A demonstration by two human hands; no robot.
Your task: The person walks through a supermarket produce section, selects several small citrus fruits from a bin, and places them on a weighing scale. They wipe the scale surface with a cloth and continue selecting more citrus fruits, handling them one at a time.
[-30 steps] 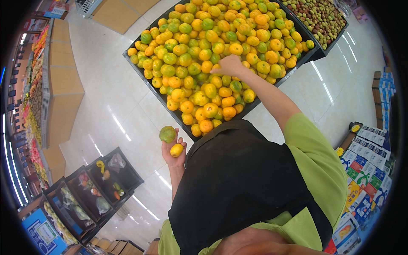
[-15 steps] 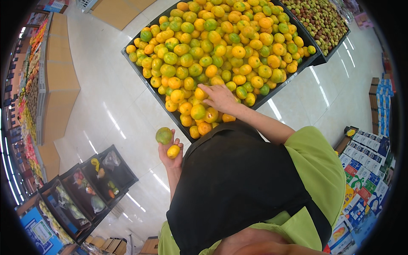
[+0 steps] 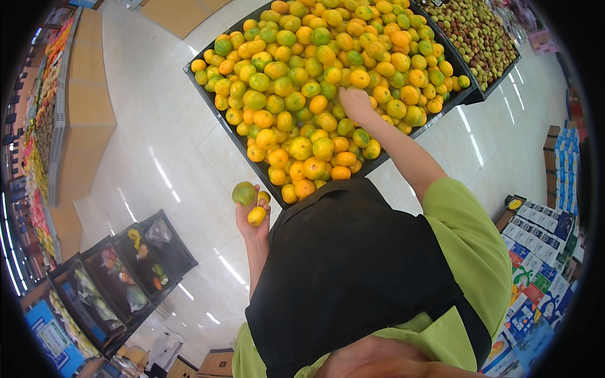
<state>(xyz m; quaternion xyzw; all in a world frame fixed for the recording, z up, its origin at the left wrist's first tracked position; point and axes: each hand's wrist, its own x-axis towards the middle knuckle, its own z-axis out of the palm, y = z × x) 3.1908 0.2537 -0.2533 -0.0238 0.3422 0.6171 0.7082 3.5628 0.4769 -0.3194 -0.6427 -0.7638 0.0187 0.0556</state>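
Note:
A large heap of yellow-orange and green tangerines [image 3: 296,101] fills a black bin [image 3: 234,140] in front of me. Over the middle of the heap, my right hand [image 3: 357,104] is bent down with its fingers curled among the fruit. Whatever they hold is hidden. My left hand [image 3: 254,225] is apart from the bin, off its near left corner, closed around three fruits. These are a big green tangerine [image 3: 244,193], a small yellow tangerine [image 3: 256,216] and another small tangerine [image 3: 264,198] partly behind the fingers.
Beyond the bin's right side is a bin of small brownish-green fruit [image 3: 469,38]. Black crates [image 3: 192,255] with bagged produce stand at the lower left. A cardboard-sided fruit display [image 3: 88,126] runs along the left, and stacked cartons [image 3: 535,252] stand at the right.
My right hand has moved from the near part of the heap farther in and to the right. In my left hand a third tangerine now shows beside the other two.

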